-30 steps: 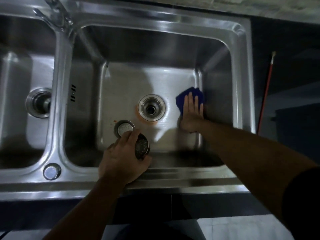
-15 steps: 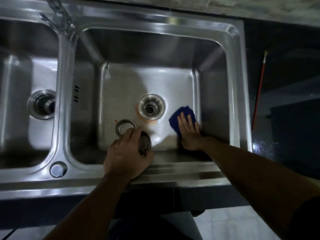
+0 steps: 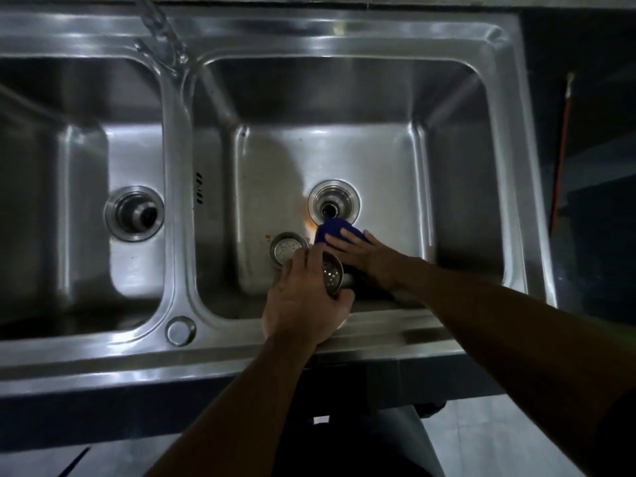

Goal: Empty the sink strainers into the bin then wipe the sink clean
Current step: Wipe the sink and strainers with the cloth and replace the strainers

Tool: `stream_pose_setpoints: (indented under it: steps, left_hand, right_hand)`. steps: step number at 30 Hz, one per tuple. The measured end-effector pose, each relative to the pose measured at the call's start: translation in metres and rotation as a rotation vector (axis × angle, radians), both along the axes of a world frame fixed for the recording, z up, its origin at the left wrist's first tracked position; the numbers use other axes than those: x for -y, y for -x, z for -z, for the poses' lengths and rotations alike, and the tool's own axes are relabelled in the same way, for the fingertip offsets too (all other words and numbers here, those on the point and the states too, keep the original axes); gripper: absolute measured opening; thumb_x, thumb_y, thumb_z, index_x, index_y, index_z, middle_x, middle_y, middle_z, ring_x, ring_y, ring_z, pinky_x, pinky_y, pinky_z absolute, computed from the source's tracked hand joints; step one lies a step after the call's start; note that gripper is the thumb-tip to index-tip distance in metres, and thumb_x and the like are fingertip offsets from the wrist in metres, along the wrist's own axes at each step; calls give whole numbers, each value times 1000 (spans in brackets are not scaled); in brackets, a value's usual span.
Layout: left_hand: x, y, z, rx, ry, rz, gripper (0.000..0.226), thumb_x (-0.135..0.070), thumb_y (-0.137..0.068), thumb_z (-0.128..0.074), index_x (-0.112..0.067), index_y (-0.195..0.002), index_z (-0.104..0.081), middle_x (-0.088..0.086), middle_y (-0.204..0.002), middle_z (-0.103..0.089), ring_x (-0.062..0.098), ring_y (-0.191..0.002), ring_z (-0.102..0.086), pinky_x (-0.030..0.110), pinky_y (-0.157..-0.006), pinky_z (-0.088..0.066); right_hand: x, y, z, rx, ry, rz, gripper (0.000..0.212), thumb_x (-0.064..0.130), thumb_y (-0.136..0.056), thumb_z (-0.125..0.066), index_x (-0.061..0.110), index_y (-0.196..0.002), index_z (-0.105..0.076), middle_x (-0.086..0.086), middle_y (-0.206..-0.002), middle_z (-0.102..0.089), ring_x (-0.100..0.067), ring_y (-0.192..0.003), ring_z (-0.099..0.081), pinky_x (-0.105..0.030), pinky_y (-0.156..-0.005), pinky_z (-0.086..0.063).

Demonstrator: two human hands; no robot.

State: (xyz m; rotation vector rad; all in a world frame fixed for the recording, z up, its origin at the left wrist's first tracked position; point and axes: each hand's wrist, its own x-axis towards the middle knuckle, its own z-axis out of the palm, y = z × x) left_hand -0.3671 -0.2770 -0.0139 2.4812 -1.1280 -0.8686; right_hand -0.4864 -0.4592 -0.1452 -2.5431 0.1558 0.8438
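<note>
A stainless double sink (image 3: 344, 32) fills the view, both drains open. In the right basin (image 3: 447, 187), a person's right hand (image 3: 364, 251) presses flat on a blue cloth (image 3: 335, 232) at the near edge of the drain (image 3: 334, 201). The left hand (image 3: 304, 301) grips one perforated strainer (image 3: 332, 275) over the basin's near side; a second strainer (image 3: 287, 249) lies on the basin floor just beside it.
</note>
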Motion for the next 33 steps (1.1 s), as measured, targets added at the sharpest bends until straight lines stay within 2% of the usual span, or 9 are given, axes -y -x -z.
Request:
stream_pose_setpoints:
  steps: [5, 9, 11, 14, 17, 20, 23, 27, 33]
  left_hand:
    - [0, 1, -1, -74, -23, -58, 78, -56, -70, -62, -33, -139, -37, -4, -136, -48, 24, -116, -59, 41, -92, -54]
    - [5, -11, -3, -350, -77, -223, 73, -64, -60, -63, -42, -128, -48, -5, -127, -59, 21, -111, -63, 42, -97, -54]
    - [11, -22, -6, -435, -15, -383, 53, -66, -59, -68, -54, -109, -56, -15, -108, -67, 9, -98, -67, 29, -87, -54]
    - [28, -39, -16, -512, 72, -517, 44, -66, -55, -73, -58, -97, -62, -24, -94, -71, -6, -87, -66, 23, -79, -54]
    - [47, -47, -24, -635, 128, -588, 38, -54, -62, -75, -50, -100, -71, -16, -97, -76, 12, -97, -72, 40, -93, -59]
    - [60, -53, -32, -707, 203, -641, 11, -43, -80, -78, -53, -81, -74, -20, -81, -76, 7, -81, -74, 27, -71, -61]
    - [67, -53, -40, -829, 208, -592, 14, -33, -85, -78, -47, -87, -75, -15, -92, -79, 2, -82, -75, 16, -61, -57]
    - [78, -45, -40, -820, 239, -595, 15, -26, -86, -75, -37, -96, -76, -5, -102, -79, 17, -99, -74, 36, -87, -61]
    - [91, -34, -32, -973, 227, -693, 17, -22, -89, -73, -22, -106, -76, 5, -107, -78, 24, -102, -75, 46, -96, -59]
  right_hand:
    - [26, 16, -19, 123, 153, 81, 85, -2, -93, -50, 32, -160, -11, 9, -169, 3, -24, -156, 4, -44, -123, -13]
    - [33, 18, -52, 199, -142, 566, 66, -9, -88, -56, 8, -150, -42, -16, -159, -36, -31, -147, -36, -28, -121, -28]
    - [26, 15, -75, 222, -312, 1006, 63, -9, -86, -59, 14, -144, -53, -16, -136, -62, -13, -104, -71, -12, -87, -53]
    - [11, 7, -104, 266, -694, 1417, 59, -11, -89, -57, 20, -139, -58, 5, -101, -78, 3, -69, -72, -10, -57, -54]
    - [-5, -3, -129, 317, -958, 1449, 59, -8, -89, -55, 26, -137, -60, 3, -124, -72, -10, -97, -74, -21, -73, -57]
    - [-24, -13, -145, 371, -1105, 1459, 66, -4, -83, -53, 30, -139, -59, -3, -125, -72, -25, -101, -69, -32, -79, -54]
    - [-23, -18, -150, 414, -1092, 1465, 67, -9, -87, -50, 30, -140, -57, -8, -126, -70, -30, -98, -64, -42, -83, -49]
    - [-16, -20, -152, 393, -1082, 1463, 65, -11, -89, -48, 30, -139, -58, -12, -123, -70, -33, -102, -66, -46, -90, -51]
    - [-19, -2, -149, 439, -845, 1431, 71, 0, -84, -59, 36, -144, -51, 11, -120, -73, -16, -107, -70, -33, -85, -60]
